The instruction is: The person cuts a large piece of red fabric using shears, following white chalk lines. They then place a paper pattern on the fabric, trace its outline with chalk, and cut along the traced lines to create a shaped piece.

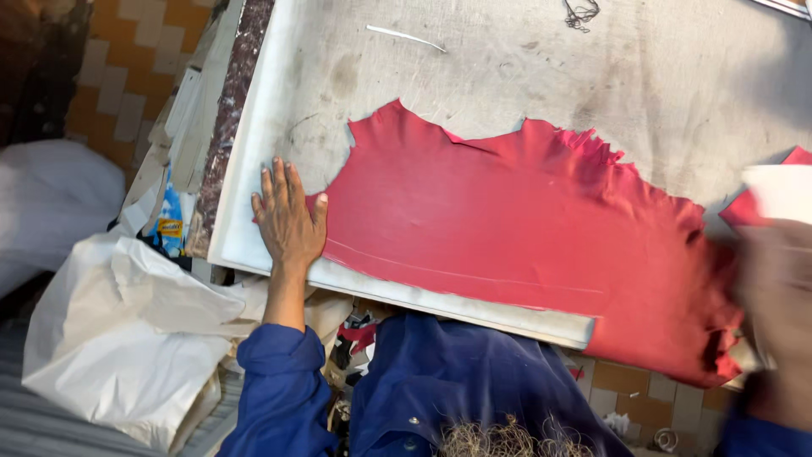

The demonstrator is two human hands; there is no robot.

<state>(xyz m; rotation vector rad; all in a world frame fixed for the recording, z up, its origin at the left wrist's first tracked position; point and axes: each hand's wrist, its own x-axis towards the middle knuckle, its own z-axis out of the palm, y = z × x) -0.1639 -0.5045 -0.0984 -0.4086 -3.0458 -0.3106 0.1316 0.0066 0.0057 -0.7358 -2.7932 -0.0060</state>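
While left hand (288, 218) presses flat, fingers spread: red leather hide (524, 228) smooth, ragged-edged (right hand (778, 296) blurred, grip unclear).

red hide on a grey-white board, blue sleeves, tan tiles.

leather hide (524, 228) is solid red w/ a thin paler line running across it, darker red at the ragged edges. cutting board (474, 68) is off-white w/ grey-brown smudges & dark stains; its edge is plain white. left hand (288, 220) lies on it, sleeve (283, 389) deep blue, same blue on the jacket front. plastic bag (127, 338) is cream-white. floor tiles (127, 76) are orange-tan w/ pale grout. right hand (778, 288) is a blur beside a white sheet (782, 190); colours there unclear.
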